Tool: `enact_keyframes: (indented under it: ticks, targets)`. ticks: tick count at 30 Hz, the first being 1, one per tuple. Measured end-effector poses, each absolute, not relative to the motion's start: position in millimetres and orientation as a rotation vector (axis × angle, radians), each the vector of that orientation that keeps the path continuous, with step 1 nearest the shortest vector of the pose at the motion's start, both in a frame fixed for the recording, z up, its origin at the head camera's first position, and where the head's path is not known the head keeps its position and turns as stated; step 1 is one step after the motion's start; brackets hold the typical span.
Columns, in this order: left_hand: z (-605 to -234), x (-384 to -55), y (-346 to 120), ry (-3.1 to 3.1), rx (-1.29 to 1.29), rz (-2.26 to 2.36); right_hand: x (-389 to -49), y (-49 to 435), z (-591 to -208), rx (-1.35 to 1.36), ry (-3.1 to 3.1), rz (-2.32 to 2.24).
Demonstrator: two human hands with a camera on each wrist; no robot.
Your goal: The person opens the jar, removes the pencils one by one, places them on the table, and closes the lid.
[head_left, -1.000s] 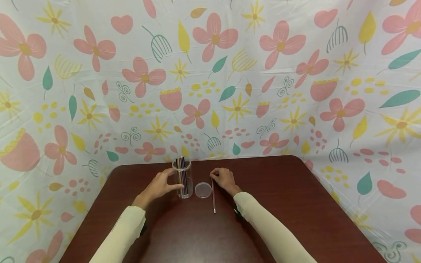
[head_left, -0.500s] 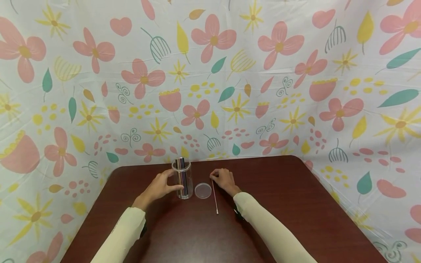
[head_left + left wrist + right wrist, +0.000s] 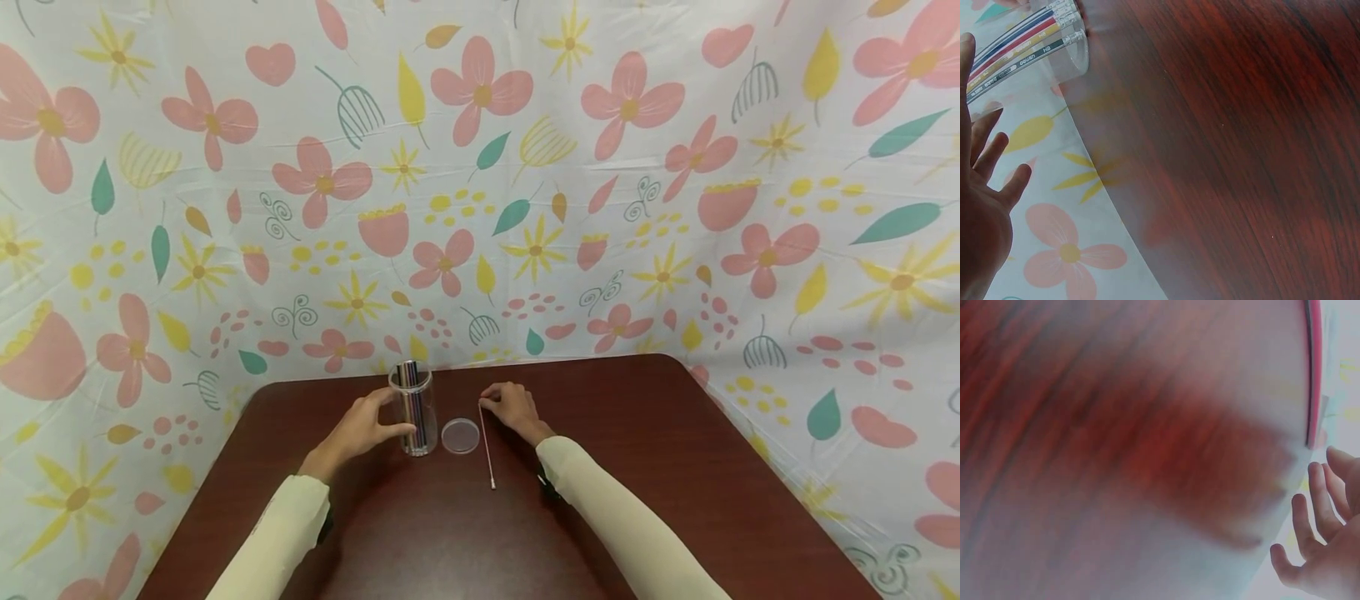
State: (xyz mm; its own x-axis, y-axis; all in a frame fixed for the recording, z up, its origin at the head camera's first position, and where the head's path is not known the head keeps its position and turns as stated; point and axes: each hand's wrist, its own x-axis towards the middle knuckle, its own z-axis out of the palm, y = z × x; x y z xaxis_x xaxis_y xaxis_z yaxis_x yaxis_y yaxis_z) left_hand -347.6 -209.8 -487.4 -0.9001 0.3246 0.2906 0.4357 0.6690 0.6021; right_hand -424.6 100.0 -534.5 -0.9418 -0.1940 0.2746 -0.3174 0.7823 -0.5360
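Observation:
A clear jar [image 3: 430, 408] with several pencils [image 3: 415, 412] inside stands upright, left of centre on the table. My left hand [image 3: 362, 427] holds its side, thumb in front and some fingers behind. In the left wrist view, striped pencils [image 3: 1022, 47] show through the jar wall; beside it my left hand [image 3: 982, 231] has several fingers spread. My right hand [image 3: 512, 408] pinches the far end of a thin reddish pencil [image 3: 487, 450], whose white-tipped end points toward me. In the right wrist view, that pencil [image 3: 1314, 375] ends close to the fingertips of my right hand [image 3: 1329, 544].
A clear round lid [image 3: 460, 436] lies on the dark red-brown table [image 3: 420, 533], between jar and pencil. Flower-printed cloth [image 3: 480, 208] hangs behind the table and at both sides. The glossy tabletop has blurry reflections.
The pencil's near end has swung slightly right, then a little back left. Both hands and the jar stay almost in place. The whole view has shifted slightly.

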Motion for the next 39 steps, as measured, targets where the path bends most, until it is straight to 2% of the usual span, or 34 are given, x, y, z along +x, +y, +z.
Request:
enact_keyframes:
  ticks: [11,21,39]
  targets:
    - [-486,-345,-210,-2.735,-0.618,-1.057,-421,103,-510,0.476,-2.692,0.948]
    - [-488,-346,-211,-2.734,-0.606,-1.034,-413,92,-474,0.531,-2.616,1.010]
    - [-485,-344,-210,-2.741,-0.619,-1.001,-404,71,-438,0.677,-2.565,0.962]
